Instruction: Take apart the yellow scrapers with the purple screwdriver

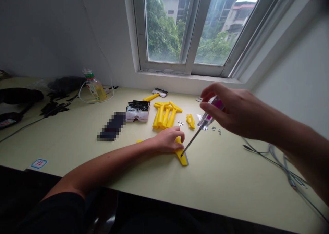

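My left hand (171, 139) is closed on a yellow scraper (182, 158), pressing it against the tabletop; a grey blade edge shows along its right side. My right hand (226, 109) grips a screwdriver (192, 141) by its clear and purple handle. The shaft slants down to the left, and its tip meets the scraper's head, at or very near a small dark hole. Just beyond my left hand lie several yellow T-shaped scraper handles (164, 115). A small yellow piece (190, 121), nuts (180, 123) and screws (219, 131) lie near the screwdriver.
Black-and-white card packaging (137, 111) lies left of the handles, beside a pixelated dark object (111, 127). A bottle of yellow liquid (95, 88) stands at the back left. Grey cables (277, 160) run along the right side. Behind the table (205, 189) is a window.
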Action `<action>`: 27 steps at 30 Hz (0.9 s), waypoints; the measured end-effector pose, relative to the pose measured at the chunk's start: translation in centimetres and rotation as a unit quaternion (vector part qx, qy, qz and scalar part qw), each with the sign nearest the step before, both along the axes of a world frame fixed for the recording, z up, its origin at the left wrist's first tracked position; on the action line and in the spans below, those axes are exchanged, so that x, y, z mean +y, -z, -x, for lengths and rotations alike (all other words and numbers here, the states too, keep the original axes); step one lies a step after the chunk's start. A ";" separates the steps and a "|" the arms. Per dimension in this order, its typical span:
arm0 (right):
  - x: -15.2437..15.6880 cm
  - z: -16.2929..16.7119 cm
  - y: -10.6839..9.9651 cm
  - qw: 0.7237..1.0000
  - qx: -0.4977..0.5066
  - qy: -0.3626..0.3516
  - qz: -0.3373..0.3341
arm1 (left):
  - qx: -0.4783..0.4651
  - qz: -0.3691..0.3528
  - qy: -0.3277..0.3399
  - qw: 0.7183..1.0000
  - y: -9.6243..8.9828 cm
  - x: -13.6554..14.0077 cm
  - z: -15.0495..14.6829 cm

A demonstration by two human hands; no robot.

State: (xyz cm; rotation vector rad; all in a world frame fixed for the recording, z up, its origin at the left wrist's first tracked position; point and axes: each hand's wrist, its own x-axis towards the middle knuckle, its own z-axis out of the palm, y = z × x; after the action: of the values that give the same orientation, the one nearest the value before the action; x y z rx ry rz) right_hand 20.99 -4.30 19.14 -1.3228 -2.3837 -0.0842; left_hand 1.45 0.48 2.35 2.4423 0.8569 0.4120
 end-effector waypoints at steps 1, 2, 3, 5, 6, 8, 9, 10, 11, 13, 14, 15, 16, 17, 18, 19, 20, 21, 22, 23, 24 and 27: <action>-0.1 0.1 0.0 1.000 0.013 0.015 0.001 | 0.019 -0.027 -0.005 0.999 -0.1 -0.3 0.0; -0.2 0.2 0.0 0.999 0.024 0.022 0.003 | 0.043 -0.055 -0.009 0.998 -0.1 -0.5 -0.1; -0.4 0.3 0.0 0.999 0.032 0.019 0.006 | 0.070 -0.085 -0.013 0.994 -0.1 -0.7 -0.2; -0.7 0.3 0.1 0.999 0.031 -0.009 0.014 | 0.126 -0.143 -0.021 0.981 0.2 -1.1 -0.4; -0.8 0.3 0.1 0.999 0.024 -0.028 0.019 | 0.150 -0.167 -0.026 0.974 0.3 -1.2 -0.4; -1.0 0.3 0.1 0.998 0.007 -0.058 0.020 | 0.177 -0.200 -0.029 0.963 0.5 -1.5 -0.5; -1.0 0.4 0.1 0.998 -0.001 -0.068 0.016 | 0.183 -0.212 -0.025 0.960 0.5 -1.7 -0.4; -1.1 0.4 0.1 0.997 -0.009 -0.076 0.012 | 0.188 -0.222 -0.018 0.957 0.5 -1.9 -0.2; -1.1 0.5 0.0 0.996 -0.013 -0.083 0.008 | 0.191 -0.233 -0.008 0.954 0.4 -2.2 0.0; -1.1 0.6 -0.1 0.996 -0.016 -0.089 0.001 | 0.197 -0.255 0.017 0.947 0.2 -2.9 0.7; -1.1 0.7 -0.3 0.996 -0.014 -0.085 -0.001 | 0.198 -0.264 0.030 0.943 0.0 -3.3 1.2; -1.2 0.8 -0.4 0.997 -0.007 -0.075 0.001 | 0.200 -0.271 0.042 0.941 -0.1 -3.6 1.7; -1.2 0.9 -0.5 0.998 0.004 -0.057 0.010 | 0.203 -0.274 0.050 0.939 -0.2 -4.0 2.1; -1.1 1.0 -0.6 0.999 0.018 -0.032 0.027 | 0.208 -0.276 0.056 0.937 -0.3 -4.3 2.6; -1.1 1.1 -0.7 0.998 0.032 -0.005 0.050 | 0.214 -0.277 0.057 0.935 -0.3 -4.5 3.0; -1.1 1.1 -0.8 0.996 0.047 0.021 0.073 | 0.222 -0.278 0.055 0.933 -0.3 -4.7 3.3; -1.0 1.1 -0.8 0.993 0.057 0.041 0.095 | 0.231 -0.280 0.050 0.931 -0.3 -4.9 3.6; -0.9 1.0 -0.8 0.990 0.061 0.054 0.111 | 0.240 -0.282 0.043 0.928 -0.3 -5.0 3.8; -0.7 0.8 -0.8 0.989 0.056 0.063 0.118 | 0.248 -0.283 0.036 0.926 -0.3 -5.1 3.9; -0.6 0.6 -0.7 0.990 0.040 0.071 0.115 | 0.256 -0.283 0.029 0.924 -0.3 -5.1 4.0; -0.5 0.4 -0.8 0.991 0.016 0.082 0.105 | 0.261 -0.282 0.023 0.923 -0.3 -5.2 4.0; -0.2 -0.7 -1.3 0.990 -0.062 0.096 0.083 | 0.266 -0.276 0.016 0.924 -0.3 -5.2 4.1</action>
State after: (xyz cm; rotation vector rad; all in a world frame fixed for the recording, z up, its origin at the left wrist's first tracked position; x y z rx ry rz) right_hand 21.65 -4.49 20.41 -1.6687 -2.4014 -0.0221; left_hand -2.62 -4.72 2.65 3.1668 1.0150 -0.0543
